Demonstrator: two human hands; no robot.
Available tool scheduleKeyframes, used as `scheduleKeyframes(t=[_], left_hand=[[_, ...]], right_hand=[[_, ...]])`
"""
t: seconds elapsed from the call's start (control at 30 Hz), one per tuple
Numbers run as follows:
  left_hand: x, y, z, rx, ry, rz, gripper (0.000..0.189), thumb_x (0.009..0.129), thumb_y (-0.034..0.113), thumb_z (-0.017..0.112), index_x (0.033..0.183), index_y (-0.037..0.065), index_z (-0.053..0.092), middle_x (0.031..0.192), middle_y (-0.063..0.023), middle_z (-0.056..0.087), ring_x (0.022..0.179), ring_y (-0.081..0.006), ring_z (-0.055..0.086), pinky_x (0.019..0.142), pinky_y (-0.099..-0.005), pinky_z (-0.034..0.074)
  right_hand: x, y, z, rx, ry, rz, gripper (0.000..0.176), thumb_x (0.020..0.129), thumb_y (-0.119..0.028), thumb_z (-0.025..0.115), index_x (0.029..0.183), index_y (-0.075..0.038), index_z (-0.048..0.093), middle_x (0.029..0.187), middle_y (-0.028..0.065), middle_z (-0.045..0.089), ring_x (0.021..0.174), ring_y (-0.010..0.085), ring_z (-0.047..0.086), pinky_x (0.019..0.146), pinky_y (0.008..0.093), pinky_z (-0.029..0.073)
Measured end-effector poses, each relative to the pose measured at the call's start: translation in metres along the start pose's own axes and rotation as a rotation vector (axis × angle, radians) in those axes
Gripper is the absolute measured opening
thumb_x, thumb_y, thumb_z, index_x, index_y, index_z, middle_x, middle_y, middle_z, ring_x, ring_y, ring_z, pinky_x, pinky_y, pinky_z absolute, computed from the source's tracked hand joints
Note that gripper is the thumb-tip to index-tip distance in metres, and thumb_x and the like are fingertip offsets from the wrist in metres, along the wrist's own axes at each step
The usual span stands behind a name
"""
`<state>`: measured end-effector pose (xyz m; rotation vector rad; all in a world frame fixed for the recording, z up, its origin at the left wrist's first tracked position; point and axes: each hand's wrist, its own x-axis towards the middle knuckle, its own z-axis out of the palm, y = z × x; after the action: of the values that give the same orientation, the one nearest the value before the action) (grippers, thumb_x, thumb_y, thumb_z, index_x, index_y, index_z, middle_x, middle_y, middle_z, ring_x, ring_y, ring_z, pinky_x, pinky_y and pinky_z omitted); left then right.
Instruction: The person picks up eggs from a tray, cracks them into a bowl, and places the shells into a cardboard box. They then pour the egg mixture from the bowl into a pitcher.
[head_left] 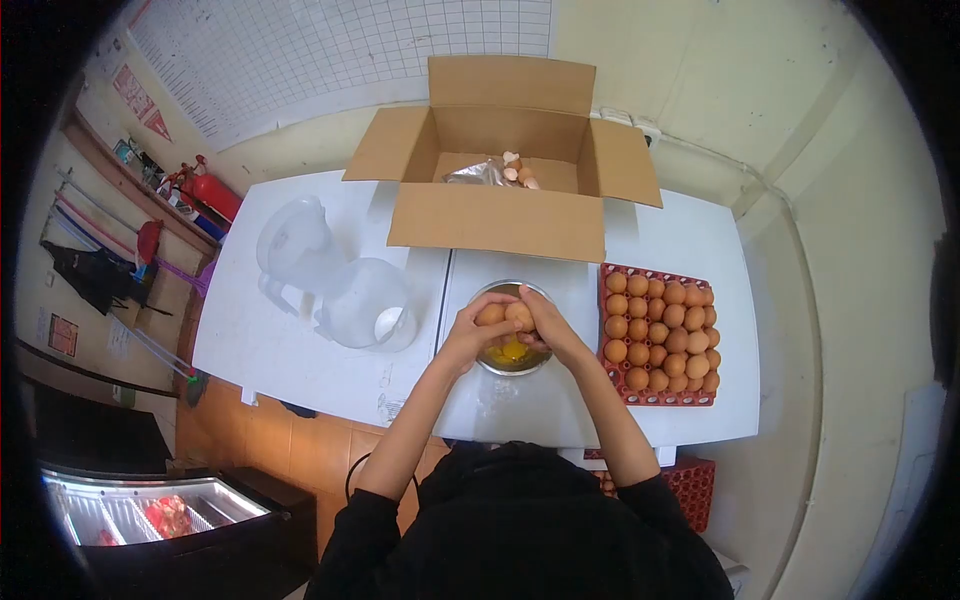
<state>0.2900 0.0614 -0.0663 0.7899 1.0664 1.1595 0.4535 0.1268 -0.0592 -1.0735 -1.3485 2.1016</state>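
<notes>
Over a round metal bowl (512, 371), my two hands come together around brown eggshell. My left hand (467, 333) is curled about a rounded brown egg (490, 315). Right beside that, my right hand (548, 325) grips a second rounded brown egg piece (519, 315). I cannot tell whether these are two halves of one shell or two eggs. Below the fingers, yellow yolk (514, 350) and liquid egg lie in the bowl; the hands cover much of its rim.
Right of the bowl, a red tray (655, 398) carries many brown eggs. An open cardboard box (497, 222) stands behind, with broken shells (519, 172) and a silvery wrapper (477, 173) inside. Two translucent plastic jugs (366, 300) (295, 240) are on the left of the white table (235, 330).
</notes>
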Motion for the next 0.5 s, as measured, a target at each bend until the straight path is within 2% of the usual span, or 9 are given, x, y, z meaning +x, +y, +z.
scheduleKeyframes(t=[0.07,0.17,0.27,0.37,0.5], left_hand=[[-0.001,0.004,0.001,-0.086,-0.003,-0.011,0.039,0.083,0.005,0.076,0.119,0.005,0.059,0.119,-0.0102,0.058,0.105,-0.0182,0.062,0.081,-0.0285,0.059],[0.001,0.006,-0.001,-0.135,-0.012,-0.037,0.037,0.084,0.003,0.074,0.118,0.003,0.059,0.119,-0.0112,0.058,0.107,-0.0199,0.063,0.085,-0.0296,0.059],[0.002,0.002,-0.002,-0.181,0.003,-0.035,0.033,0.087,0.004,0.07,0.118,0.005,0.059,0.117,-0.0088,0.059,0.103,-0.0184,0.064,0.084,-0.0283,0.059],[0.003,-0.001,-0.005,-0.197,0.005,-0.054,0.03,0.089,0.008,0.069,0.118,0.007,0.059,0.116,-0.0071,0.059,0.102,-0.0166,0.064,0.085,-0.0281,0.058],[0.002,-0.001,-0.01,-0.199,0.038,-0.13,0.027,0.09,0.012,0.07,0.115,0.008,0.06,0.113,-0.0057,0.061,0.104,-0.0152,0.063,0.088,-0.0282,0.057]], right_hand=[[-0.002,-0.008,-0.002,-0.071,0.0,-0.014,0.043,0.101,-0.053,0.04,0.105,-0.012,0.051,0.066,-0.0027,0.052,0.046,0.0049,0.046,0.037,0.0186,0.028],[-0.009,-0.018,-0.007,-0.067,-0.103,0.044,0.043,0.104,-0.05,0.035,0.093,-0.011,0.051,0.064,-0.0017,0.051,0.048,0.0046,0.043,0.041,0.0197,0.028],[-0.009,-0.006,-0.017,-0.149,-0.105,-0.111,0.036,0.103,-0.042,0.044,0.101,-0.008,0.057,0.075,-0.0006,0.058,0.056,0.0049,0.05,0.049,0.0197,0.037],[-0.007,-0.002,-0.026,-0.294,-0.165,-0.191,0.034,0.101,-0.033,0.053,0.123,-0.006,0.055,0.087,0.0033,0.064,0.066,0.0073,0.058,0.058,0.0215,0.048],[-0.007,-0.006,-0.026,-0.273,-0.219,-0.232,0.034,0.097,-0.023,0.06,0.125,-0.003,0.057,0.1,0.0085,0.068,0.076,0.0111,0.064,0.066,0.0242,0.053]])
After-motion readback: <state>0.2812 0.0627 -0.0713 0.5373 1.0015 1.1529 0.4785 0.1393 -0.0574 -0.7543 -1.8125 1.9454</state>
